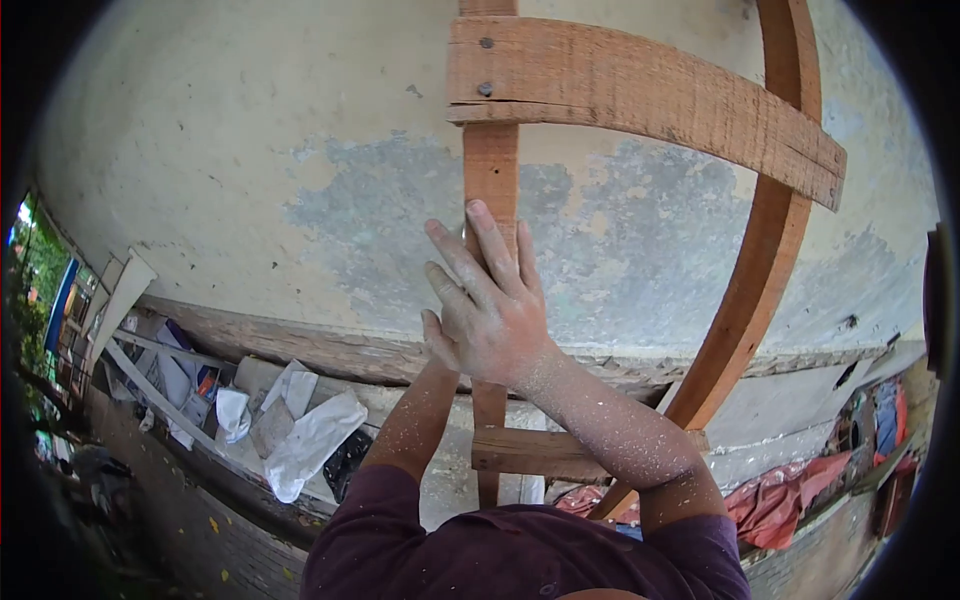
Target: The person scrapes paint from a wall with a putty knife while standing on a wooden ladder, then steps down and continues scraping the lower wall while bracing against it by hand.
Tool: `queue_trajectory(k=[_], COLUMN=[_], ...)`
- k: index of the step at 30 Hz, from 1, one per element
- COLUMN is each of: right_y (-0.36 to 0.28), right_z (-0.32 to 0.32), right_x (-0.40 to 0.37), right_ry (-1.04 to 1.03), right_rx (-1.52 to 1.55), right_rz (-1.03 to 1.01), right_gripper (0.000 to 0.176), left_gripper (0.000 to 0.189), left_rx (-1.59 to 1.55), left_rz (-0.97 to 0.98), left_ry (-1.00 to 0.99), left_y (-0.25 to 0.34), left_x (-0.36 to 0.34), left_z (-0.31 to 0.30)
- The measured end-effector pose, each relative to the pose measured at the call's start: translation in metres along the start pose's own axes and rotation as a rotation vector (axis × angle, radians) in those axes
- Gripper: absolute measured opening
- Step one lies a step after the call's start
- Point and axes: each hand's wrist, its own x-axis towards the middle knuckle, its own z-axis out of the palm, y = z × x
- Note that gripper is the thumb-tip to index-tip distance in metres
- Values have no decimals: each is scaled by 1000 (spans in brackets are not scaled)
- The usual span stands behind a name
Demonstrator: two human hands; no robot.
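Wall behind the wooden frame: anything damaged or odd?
Yes. The pale plastered wall has a big grey patch where the coating has worn off, behind the upright wooden rail. Along its base lie crumpled white sacks and red cloth. The right hand is dusted with white powder.

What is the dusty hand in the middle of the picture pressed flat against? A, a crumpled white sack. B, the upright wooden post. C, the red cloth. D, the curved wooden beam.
B: the right hand lies flat with fingers stretched over the upright wooden post, while the white sacks and red cloth lie far below and the curved beam stands off to the side.
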Motion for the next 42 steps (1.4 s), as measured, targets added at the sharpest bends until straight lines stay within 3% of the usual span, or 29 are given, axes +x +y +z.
queue_trajectory(k=[7, 9, 10, 12, 14, 16, 18, 19, 20, 22, 23, 27, 30, 32, 34, 36, 38, 40, 42], right_y=[5, 11, 16, 37, 65, 94, 118, 121, 121, 116, 120, 124, 139, 143, 137, 132, 128, 126, 131], right_z=[-4, -9, -9, -1, 27, 62, 94, 96, 98, 84, 84, 101, 101, 105, 117, 140, 133, 126, 119], right_x=[-3, -9, -13, -22, -38, -60, -79, -77, -77, -60, -59, -60, -40, -32, -38, -49, -48, -43, -34], right_ry=[31, 220, 234, 624, 532, 179, 138, 91, 94, 155, 33, 61, 124, 179, 156, 361, 306, 254, 244], right_rx=[-71, 211, 196, 423, 342, 319, 514, 702, 701, 1009, 1009, 1053, 1257, 1290, 1203, 1081, 1127, 1166, 865], right_rz=[-20, -55, -34, 223, 596, 1122, 1250, 1347, 1348, 1274, 1250, 1234, 1235, 1132, 1134, 1085, 1130, 1177, 1147], right_gripper=[30, 36, 36, 42, 59, 56, 54, 53, 53, 54, 51, 48, 45, 43, 42, 42, 39, 36, 36], left_gripper=[48, 48, 48, 48, 47, 47, 47, 46, 46, 46, 46, 47, 47, 47, 48, 48, 55, 57, 59], left_rx=[-43, -64, -71, -84, -89, -90, -84, -14, -15, -31, -37, -41, -33, -21, -11, -2, 42, -52, -153], left_rz=[-12, 14, 30, 71, 111, 139, 142, -47, -45, 9, 31, 107, 144, 172, 199, 204, 388, 339, 290], left_ry=[130, 121, 110, 94, 79, 71, 65, -22, -23, -19, -21, -50, -69, -84, -92, -90, 62, 65, 67], left_y=[-8, -3, -1, 2, 3, 1, -2, 0, -1, -1, -2, -1, -3, -3, -6, -14, -30, -15, -4], left_x=[-12, -12, -13, -8, -1, 4, 0, -1, 0, 2, 4, 12, 17, 20, 23, 19, 7, 3, 2], left_z=[16, 28, 33, 43, 51, 53, 52, 56, 57, 57, 57, 53, 50, 46, 44, 44, 52, 49, 45])
